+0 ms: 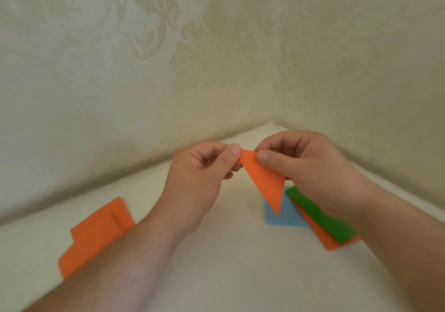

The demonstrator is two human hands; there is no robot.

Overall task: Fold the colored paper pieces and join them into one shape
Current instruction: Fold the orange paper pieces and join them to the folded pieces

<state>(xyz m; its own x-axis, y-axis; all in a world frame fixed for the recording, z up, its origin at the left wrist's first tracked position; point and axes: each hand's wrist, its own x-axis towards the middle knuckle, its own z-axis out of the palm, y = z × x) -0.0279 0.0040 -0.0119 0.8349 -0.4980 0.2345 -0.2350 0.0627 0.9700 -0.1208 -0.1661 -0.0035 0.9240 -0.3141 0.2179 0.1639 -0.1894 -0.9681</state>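
- The left hand (199,179) pinches the upper left corner of a folded orange piece (263,179) between thumb and forefinger; its other fingers curl in behind the paper.
- The right hand (305,167) pinches the same piece at its upper right edge, thumb on the near face, fingers curled behind.
- The orange piece hangs in the air between the 2 hands, above the white surface (216,263); it narrows to a sharp point that aims down.
- Below that point a blue paper square (277,217) lies flat on the surface.
- Just right of the blue square, a green folded strip (320,217) lies on top of an orange strip (320,236), partly under the right wrist.
- To the left, stacked orange sheets (96,234) lie near the patterned wall (144,71), partly hidden by the left forearm.
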